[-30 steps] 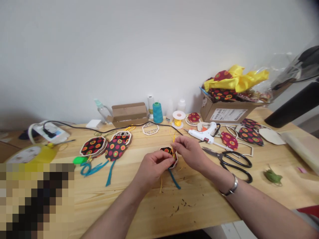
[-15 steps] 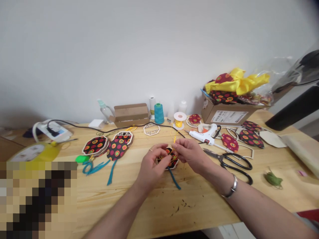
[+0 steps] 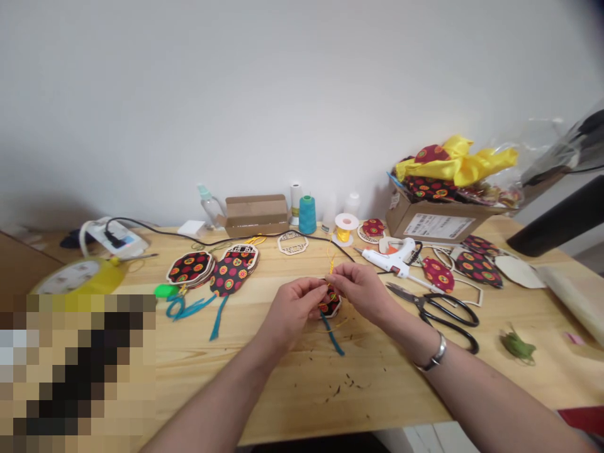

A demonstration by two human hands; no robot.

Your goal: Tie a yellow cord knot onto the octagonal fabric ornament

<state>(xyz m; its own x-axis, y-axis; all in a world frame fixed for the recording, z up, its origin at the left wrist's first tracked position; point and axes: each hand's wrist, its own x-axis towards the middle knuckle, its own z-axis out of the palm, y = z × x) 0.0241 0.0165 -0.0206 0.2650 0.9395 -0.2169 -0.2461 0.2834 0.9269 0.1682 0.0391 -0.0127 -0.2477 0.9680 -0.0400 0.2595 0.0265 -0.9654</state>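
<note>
My left hand (image 3: 296,306) and my right hand (image 3: 362,289) meet over the middle of the wooden table (image 3: 302,402). Between them they hold a small hexagonal ornament (image 3: 330,302) covered in dark fabric with red and yellow dots. A teal cord (image 3: 333,335) hangs from its lower edge onto the table. My right fingertips pinch a thin yellow thread (image 3: 331,267) at the ornament's top, and my left fingers grip its left side. A silver bracelet is on my right wrist.
Black scissors (image 3: 443,311) and a white glue gun (image 3: 394,258) lie to the right. Finished ornaments (image 3: 214,270) with teal cords sit at left. Thread spools (image 3: 307,214), a yellow reel (image 3: 346,225) and cardboard boxes (image 3: 434,217) line the wall. A green thread wad (image 3: 518,345) lies far right.
Both hands have drawn closer together around the ornament, which is now more covered by my fingers. The camera view has shifted slightly, so the table items sit a bit further right.
</note>
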